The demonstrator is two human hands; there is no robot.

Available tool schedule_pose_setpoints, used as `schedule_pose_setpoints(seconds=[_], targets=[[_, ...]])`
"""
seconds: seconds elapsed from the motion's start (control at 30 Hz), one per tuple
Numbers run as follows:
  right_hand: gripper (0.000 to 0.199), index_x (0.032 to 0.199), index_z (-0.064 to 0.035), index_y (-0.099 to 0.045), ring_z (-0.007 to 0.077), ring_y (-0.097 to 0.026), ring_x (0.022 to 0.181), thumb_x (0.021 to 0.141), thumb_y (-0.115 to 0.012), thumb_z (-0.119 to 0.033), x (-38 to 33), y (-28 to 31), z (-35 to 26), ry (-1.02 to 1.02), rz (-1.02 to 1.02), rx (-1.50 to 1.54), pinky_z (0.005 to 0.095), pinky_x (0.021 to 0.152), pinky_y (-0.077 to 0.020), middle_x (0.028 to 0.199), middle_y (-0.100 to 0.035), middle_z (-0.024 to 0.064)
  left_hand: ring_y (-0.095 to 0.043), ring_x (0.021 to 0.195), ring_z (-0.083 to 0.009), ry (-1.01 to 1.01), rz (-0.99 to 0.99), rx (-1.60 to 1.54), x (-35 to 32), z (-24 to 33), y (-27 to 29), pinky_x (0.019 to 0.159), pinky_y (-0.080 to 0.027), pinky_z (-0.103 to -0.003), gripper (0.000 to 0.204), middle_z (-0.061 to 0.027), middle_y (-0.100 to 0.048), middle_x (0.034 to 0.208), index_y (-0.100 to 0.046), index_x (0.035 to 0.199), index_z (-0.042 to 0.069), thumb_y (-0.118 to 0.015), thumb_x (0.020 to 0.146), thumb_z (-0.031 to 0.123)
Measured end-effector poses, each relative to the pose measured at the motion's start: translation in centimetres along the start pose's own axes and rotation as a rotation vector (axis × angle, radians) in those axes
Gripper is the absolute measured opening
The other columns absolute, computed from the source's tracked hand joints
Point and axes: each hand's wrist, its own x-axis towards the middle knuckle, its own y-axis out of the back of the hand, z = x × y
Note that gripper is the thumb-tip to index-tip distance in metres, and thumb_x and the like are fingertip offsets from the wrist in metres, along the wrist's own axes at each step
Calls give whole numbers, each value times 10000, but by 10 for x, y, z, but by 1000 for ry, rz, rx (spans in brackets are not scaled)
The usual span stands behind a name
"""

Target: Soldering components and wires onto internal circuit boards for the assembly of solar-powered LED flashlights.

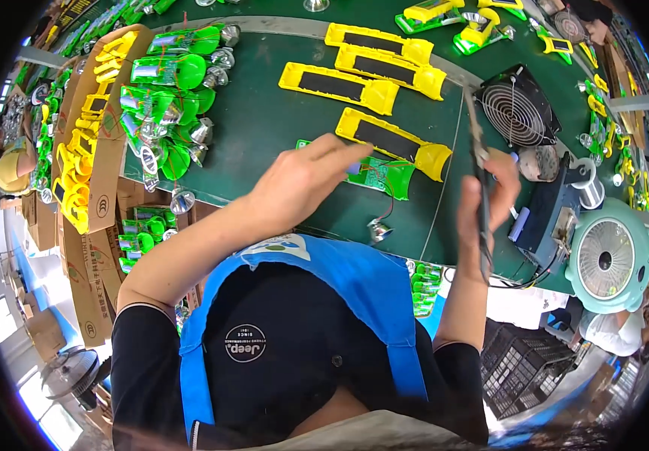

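My left hand (302,177) rests on a green flashlight half (385,177) with a circuit board and thin red wires, fingers pinching at the board. My right hand (486,199) grips a soldering iron (479,158), held upright with its tip up near the small black fan (516,105). A yellow flashlight shell (392,139) with a dark solar panel lies just behind the green half. A loose silver reflector (377,229) sits by the table's near edge.
Three more yellow shells (339,86) lie on the green table. Green halves and reflectors (170,113) pile at the left beside cardboard trays of yellow parts (87,143). A teal fan (610,259), a soldering station (550,214) and a solder spool (588,188) stand on the right.
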Motion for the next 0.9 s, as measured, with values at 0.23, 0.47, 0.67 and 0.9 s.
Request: schedule_pose_setpoints(seconds=[0.23, 0.47, 0.67, 0.9], targets=[[508, 1105, -29, -435, 277, -601, 872, 877, -674, -415, -64, 45, -41, -678, 162, 649, 400, 815, -488, 983, -567, 163, -633, 817, -259, -201, -31, -178, 29, -20, -27, 653, -503, -338, 229, -84, -650, 882, -691, 998, 37, -701, 773, -7], [305, 954, -20, -474, 185, -582, 685, 864, -645, -255, -69, 20, -48, -887, 130, 711, 393, 886, -443, 749, -596, 127, -419, 565, -81, 128, -21, -306, 35, -12, -23, 510, -347, -247, 92, -12, -551, 733, -620, 863, 20, -669, 802, -27], [231, 936, -44, -496, 143, -616, 652, 883, -631, -223, -69, 13, -50, -810, 40, 574, 538, 1098, -269, 710, -618, 74, -565, 810, -293, -128, 12, 66, 24, -7, -24, 673, -488, -373, 183, -102, -511, 910, -543, 840, 37, -665, 736, -52], [159, 926, -49, -521, 143, -652, 679, 853, -637, -130, -68, 8, -51, -749, -95, 466, 515, 1100, -273, 702, -646, 56, -533, 860, -332, -14, -105, 230, 28, 6, -20, 745, -460, -404, 192, -140, -493, 918, -489, 806, -2, -629, 692, -67]])
